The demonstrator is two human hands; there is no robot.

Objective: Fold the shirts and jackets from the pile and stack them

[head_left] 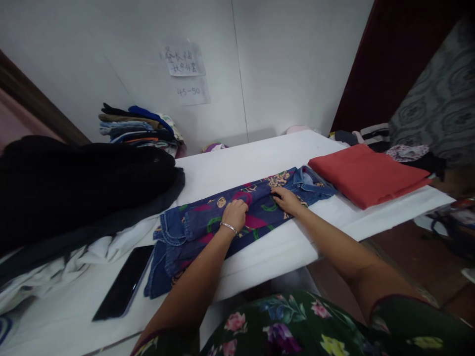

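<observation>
L hand + R hand on patterned denim garment, fingers bent, can't tell if pinching; prob. smoothing fold, next needs even edge hold.

Mostly matt cloth, with small spots of shine.
Worn-looking denim at the cuffs and collar of the folded garment, matt, stitched at the seams; flat, smooth, matt fabric on the red folded cloth; dull cloth in the black pile, crumpled cloth in the white heap. Glossy, glass-like front on the phone; shiny metal on the bracelet. Thin paper for the notes, against a smooth wall.
</observation>
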